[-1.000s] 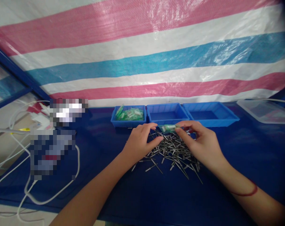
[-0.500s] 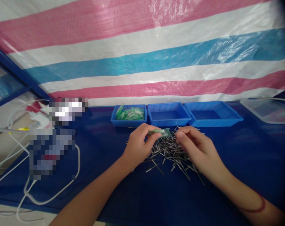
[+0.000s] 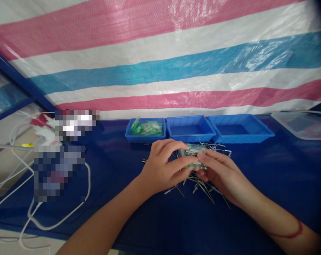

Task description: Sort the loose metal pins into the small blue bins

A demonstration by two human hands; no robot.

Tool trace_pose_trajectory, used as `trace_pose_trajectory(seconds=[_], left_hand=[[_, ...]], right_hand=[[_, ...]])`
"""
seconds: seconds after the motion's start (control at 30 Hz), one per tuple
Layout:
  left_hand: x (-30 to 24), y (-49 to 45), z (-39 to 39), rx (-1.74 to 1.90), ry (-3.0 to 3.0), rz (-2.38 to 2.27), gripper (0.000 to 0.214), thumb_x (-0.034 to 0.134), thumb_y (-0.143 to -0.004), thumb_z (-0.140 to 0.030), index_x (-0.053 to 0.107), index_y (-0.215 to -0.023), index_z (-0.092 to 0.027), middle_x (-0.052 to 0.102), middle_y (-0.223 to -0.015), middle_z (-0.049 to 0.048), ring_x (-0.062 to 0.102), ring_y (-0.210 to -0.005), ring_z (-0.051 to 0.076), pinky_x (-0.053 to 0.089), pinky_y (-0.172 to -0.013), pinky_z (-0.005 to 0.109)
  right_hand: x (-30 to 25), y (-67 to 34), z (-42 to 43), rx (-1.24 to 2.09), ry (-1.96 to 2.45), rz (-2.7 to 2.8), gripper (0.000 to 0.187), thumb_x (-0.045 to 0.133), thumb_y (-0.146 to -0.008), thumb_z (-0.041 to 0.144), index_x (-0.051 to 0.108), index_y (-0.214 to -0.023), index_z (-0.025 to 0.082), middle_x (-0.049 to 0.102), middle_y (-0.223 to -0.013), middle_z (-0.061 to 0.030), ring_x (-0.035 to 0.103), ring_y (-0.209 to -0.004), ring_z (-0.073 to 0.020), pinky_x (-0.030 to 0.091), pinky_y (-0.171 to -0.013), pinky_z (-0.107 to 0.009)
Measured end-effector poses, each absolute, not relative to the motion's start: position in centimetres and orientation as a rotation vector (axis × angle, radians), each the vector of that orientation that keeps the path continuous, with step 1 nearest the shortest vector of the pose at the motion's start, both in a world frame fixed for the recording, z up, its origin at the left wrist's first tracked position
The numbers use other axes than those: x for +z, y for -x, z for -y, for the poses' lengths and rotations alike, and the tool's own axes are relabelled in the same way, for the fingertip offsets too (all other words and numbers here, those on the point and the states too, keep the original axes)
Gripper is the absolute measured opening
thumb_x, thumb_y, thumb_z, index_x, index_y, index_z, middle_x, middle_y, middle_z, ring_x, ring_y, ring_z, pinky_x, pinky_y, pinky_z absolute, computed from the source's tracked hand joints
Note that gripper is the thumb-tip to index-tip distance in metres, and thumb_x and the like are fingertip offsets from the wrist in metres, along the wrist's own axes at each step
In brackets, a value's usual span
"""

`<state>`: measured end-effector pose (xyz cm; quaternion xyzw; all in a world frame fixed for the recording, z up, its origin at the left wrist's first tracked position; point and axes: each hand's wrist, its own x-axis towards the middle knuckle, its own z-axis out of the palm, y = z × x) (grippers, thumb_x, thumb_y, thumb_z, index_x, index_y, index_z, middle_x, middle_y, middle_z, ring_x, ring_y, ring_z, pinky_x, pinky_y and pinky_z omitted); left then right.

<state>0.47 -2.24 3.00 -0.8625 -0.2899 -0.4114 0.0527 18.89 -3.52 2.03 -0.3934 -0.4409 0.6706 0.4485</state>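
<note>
Above a pile of loose pop rivets (image 3: pixel 202 187), both hands hold a small clear plastic bag with green edges (image 3: pixel 193 150). My left hand (image 3: pixel 165 165) grips the bag's left side, its fingers curled over the front. At the right end, my right hand (image 3: pixel 221 167) pinches the bag between thumb and fingers. Whether a rivet is also in the right fingers is hidden. Both hands cover much of the pile; rivets show behind and below them.
Behind the hands stands a row of blue trays: the left tray (image 3: pixel 145 139) holds several small green and clear bags, beside a middle tray (image 3: pixel 190 136) and a right tray (image 3: pixel 242 138). A clear plastic lid (image 3: pixel 303 125) lies far right. White cables (image 3: pixel 88 177) run along the left.
The bag has turned so its flat side shows more. My left fingers have spread over its front, and my right hand has moved from beside the bag onto its right end.
</note>
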Motion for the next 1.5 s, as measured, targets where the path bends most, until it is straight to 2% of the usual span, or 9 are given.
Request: trace_pose_trajectory(seconds=[0.2, 0.3, 0.47, 0.57, 0.7, 1.0, 1.23, 1.37, 1.5], left_hand=[[3.4, -0.6, 2.6, -1.466, 2.637, 1.133, 0.026, 0.06, -0.084, -0.033, 0.063, -0.105, -0.018, 0.06, -0.105, 0.0094, 0.055, -0.096, 0.021, 0.045, -0.087, 0.036], [3.5, -0.6, 2.6, -1.58, 2.884, 1.429, 0.028, 0.046, -0.093, -0.037, 0.065, -0.088, -0.016, 0.062, -0.083, 0.0055, 0.057, -0.079, 0.016, 0.045, -0.074, 0.029], [3.0, -0.6, 2.0, -1.814, 3.116, 1.985, 0.066, 0.016, -0.096, -0.056, 0.065, -0.078, -0.014, 0.054, -0.063, 0.0015, 0.046, -0.057, 0.012, 0.035, -0.057, 0.026], [3.1, -0.8, 1.8, -1.906, 3.149, 2.11, 0.058, 0.032, -0.091, -0.061, 0.061, -0.075, -0.014, 0.047, -0.058, -0.002, 0.041, -0.054, 0.01, 0.031, -0.055, 0.024], [3.3, -1.0, 1.8, -2.073, 3.18, 2.152, 0.035, 0.063, -0.08, -0.049, 0.06, -0.085, -0.015, 0.05, -0.067, -0.0032, 0.044, -0.06, 0.009, 0.035, -0.058, 0.022], [2.5, -0.4, 0.9, -2.268, 2.968, 2.041, 0.023, 0.062, -0.082, -0.04, 0.058, -0.082, -0.017, 0.055, -0.069, -0.0023, 0.053, -0.064, 0.01, 0.044, -0.063, 0.023], [2.6, 0.2, 0.3, -2.184, 2.792, 2.023, 0.019, 0.059, -0.084, -0.036, 0.058, -0.083, -0.017, 0.057, -0.065, -0.003, 0.057, -0.063, 0.011, 0.045, -0.062, 0.024], [2.7, 1.2, -0.4, -2.096, 2.571, 2.036, 0.021, 0.058, -0.086, -0.037, 0.061, -0.09, -0.017, 0.059, -0.065, -0.002, 0.057, -0.06, 0.011, 0.046, -0.06, 0.025], [3.3, 3.4, -1.7, -2.068, 2.207, 1.876, 0.032, 0.06, -0.085, -0.033, 0.055, -0.115, -0.022, 0.066, -0.087, 0.0009, 0.056, -0.061, 0.01, 0.045, -0.059, 0.024]], right_hand=[[1.6, -20.1, 3.0, 1.137, 1.129, 1.31, 0.024, 0.058, -0.087, 0.041, 0.061, -0.075, 0.021, 0.051, -0.06, 0.0022, 0.046, -0.055, -0.0109, 0.037, -0.052, -0.025], [1.7, -20.6, 2.9, 0.664, 1.143, 1.53, 0.011, 0.059, -0.088, 0.031, 0.067, -0.089, 0.024, 0.063, -0.077, -0.0016, 0.059, -0.073, -0.016, 0.046, -0.065, -0.03], [1.8, -20.7, 3.2, 0.204, 0.877, 1.899, 0.032, 0.057, -0.085, 0.009, 0.066, -0.112, 0.024, 0.064, -0.109, -0.0071, 0.061, -0.099, -0.0193, 0.049, -0.082, -0.034], [1.6, -20.7, 3.2, 0.167, 0.784, 2.0, 0.04, 0.055, -0.083, 0.002, 0.065, -0.115, 0.024, 0.059, -0.116, -0.0089, 0.059, -0.103, -0.0197, 0.049, -0.08, -0.034], [1.4, -20.6, 3.2, 0.174, 0.765, 1.992, 0.042, 0.056, -0.08, 0.0, 0.068, -0.111, 0.027, 0.054, -0.123, -0.0082, 0.057, -0.103, -0.0208, 0.051, -0.076, -0.035], [2.2, -20.1, 3.5, 0.153, 0.893, 1.907, 0.036, 0.056, -0.083, 0.007, 0.066, -0.111, 0.028, 0.054, -0.119, -0.0087, 0.062, -0.086, -0.018, 0.054, -0.074, -0.036], [2.0, -20.1, 3.4, 0.168, 0.922, 1.973, 0.031, 0.056, -0.084, 0.01, 0.064, -0.111, 0.024, 0.057, -0.116, -0.0106, 0.061, -0.103, -0.0231, 0.054, -0.079, -0.036], [1.9, -20.1, 3.4, 0.178, 0.927, 1.998, 0.03, 0.056, -0.084, 0.011, 0.062, -0.111, 0.023, 0.057, -0.117, -0.011, 0.061, -0.103, -0.022, 0.053, -0.081, -0.035], [1.9, -20.0, 3.4, 0.183, 0.937, 2.02, 0.031, 0.055, -0.085, 0.012, 0.06, -0.113, 0.024, 0.057, -0.117, -0.0109, 0.061, -0.103, -0.0219, 0.052, -0.083, -0.036]])
